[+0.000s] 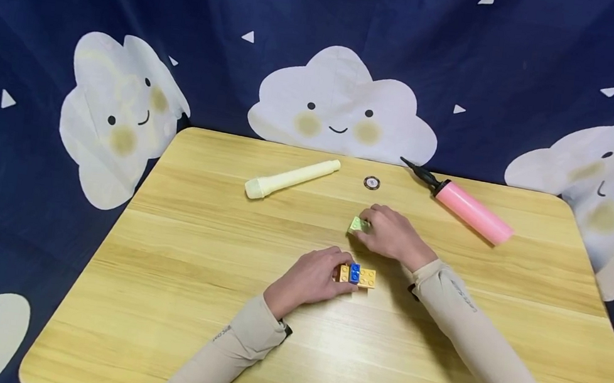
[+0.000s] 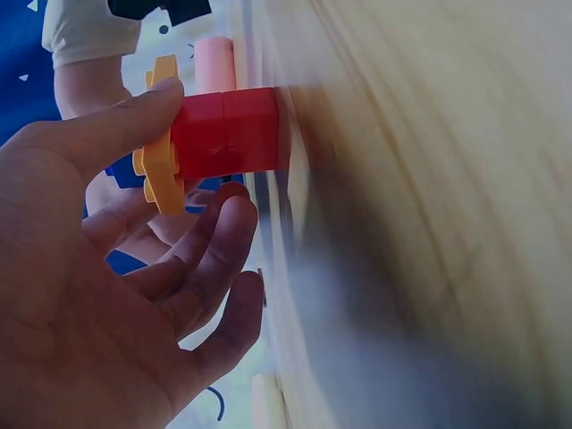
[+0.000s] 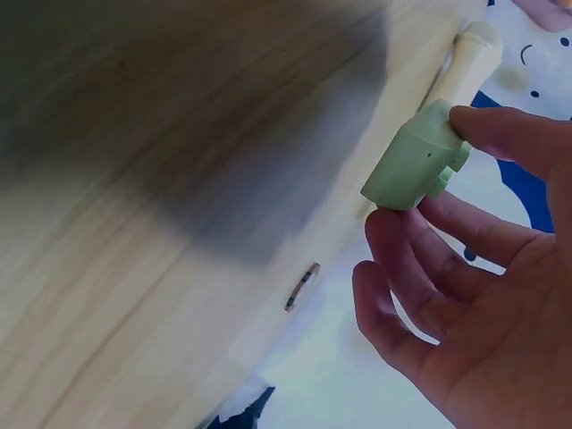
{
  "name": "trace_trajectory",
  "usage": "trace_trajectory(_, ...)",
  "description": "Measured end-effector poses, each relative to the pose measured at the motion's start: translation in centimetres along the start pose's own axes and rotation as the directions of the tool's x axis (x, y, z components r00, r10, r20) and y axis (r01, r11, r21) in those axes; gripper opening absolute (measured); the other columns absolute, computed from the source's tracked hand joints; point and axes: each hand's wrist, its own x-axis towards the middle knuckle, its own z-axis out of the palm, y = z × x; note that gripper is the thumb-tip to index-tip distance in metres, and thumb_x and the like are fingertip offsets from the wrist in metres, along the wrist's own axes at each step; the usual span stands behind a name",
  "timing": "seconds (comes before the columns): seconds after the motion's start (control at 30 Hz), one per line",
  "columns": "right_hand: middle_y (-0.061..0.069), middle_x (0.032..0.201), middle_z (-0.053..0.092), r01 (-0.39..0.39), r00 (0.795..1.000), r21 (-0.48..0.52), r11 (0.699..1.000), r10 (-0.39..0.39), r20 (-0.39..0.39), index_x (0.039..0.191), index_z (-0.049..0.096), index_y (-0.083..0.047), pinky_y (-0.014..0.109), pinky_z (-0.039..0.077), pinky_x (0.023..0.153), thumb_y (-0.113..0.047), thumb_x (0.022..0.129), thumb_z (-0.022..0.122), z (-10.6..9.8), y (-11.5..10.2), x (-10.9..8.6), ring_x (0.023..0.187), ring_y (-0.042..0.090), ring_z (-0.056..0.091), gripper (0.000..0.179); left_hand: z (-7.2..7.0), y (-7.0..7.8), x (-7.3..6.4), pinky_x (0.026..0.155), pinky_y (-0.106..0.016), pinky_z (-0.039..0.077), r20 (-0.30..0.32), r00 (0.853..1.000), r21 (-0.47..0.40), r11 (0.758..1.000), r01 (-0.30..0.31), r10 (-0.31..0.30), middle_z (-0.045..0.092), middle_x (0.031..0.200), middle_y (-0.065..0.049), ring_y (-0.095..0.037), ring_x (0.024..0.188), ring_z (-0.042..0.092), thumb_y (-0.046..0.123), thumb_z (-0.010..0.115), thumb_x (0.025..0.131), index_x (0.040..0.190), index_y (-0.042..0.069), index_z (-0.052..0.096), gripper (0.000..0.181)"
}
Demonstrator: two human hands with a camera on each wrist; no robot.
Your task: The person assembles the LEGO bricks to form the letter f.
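My left hand point(image 1: 315, 276) pinches a stack of toy bricks between thumb and fingers. On the stack, a blue brick point(image 1: 354, 273) sits across an orange brick point(image 1: 368, 279); the left wrist view shows red bricks point(image 2: 225, 134) beneath the orange one. Farther back and to the right, my right hand point(image 1: 390, 234) grips a light green brick point(image 1: 357, 226). In the right wrist view that green brick point(image 3: 413, 159) has a rounded side and studs facing the palm, with the thumb at one end and fingertips at the other. The two hands are apart.
Behind the hands on the wooden table point(image 1: 175, 252) lie a pale yellow toy microphone point(image 1: 292, 179), a round dark-rimmed chip point(image 1: 372, 182) and a pink hand pump point(image 1: 472, 211) with a black nozzle. A dark blue cloud-patterned curtain point(image 1: 226, 5) hangs along the table's far edge.
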Motion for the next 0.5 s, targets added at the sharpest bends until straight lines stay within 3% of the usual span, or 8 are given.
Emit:
trace_trajectory(0.3,0.019,0.11,0.065,0.067,0.997,-0.022,0.997,-0.068,-0.036,0.113,0.07,0.002,0.048,0.054,0.084,-0.028,0.088,0.073,-1.1,-0.8,-2.4,0.097,0.033,0.063,0.04,0.2,0.1,0.3,0.059,-0.021,0.04,0.019,1.0,-0.019,1.0,0.018,-0.017,0.054,0.086,0.007,-0.006,0.069,0.05,0.045,0.078,0.086,0.12,0.015,0.066,0.047)
trace_trajectory(0.5,0.018,0.105,0.065,0.146,0.985,-0.032,0.989,-0.148,-0.09,0.111,0.071,0.003,0.046,0.054,0.081,-0.027,0.087,0.072,-2.0,-2.1,-3.9,0.093,0.03,0.062,0.038,0.2,0.1,0.4,0.059,-0.022,0.041,0.006,1.0,-0.044,0.999,0.009,-0.009,0.054,0.087,0.005,-0.007,0.069,0.05,0.043,0.077,0.086,0.115,0.015,0.065,0.042)
